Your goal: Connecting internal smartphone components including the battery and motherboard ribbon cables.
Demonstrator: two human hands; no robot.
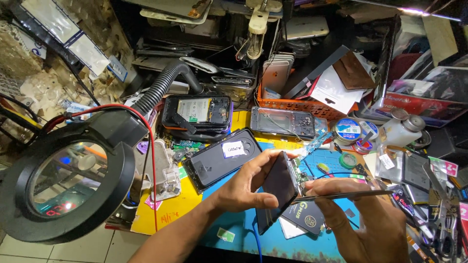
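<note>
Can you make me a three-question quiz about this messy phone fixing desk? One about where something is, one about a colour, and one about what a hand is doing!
1. Where is the round magnifier lamp?
A. at the left edge of the desk
B. behind the orange basket
C. under the right hand

2. What colour is the work mat under the hands?
A. white
B. blue
C. pink

3. What is the left hand doing?
A. lying flat and empty
B. gripping scissors
C. holding a dark phone up on edge

Answers: 1 A, it fills the left foreground. 2 B, blue shows around the hands. 3 C, its fingers wrap the phone while the right hand holds tweezers to it.
</note>
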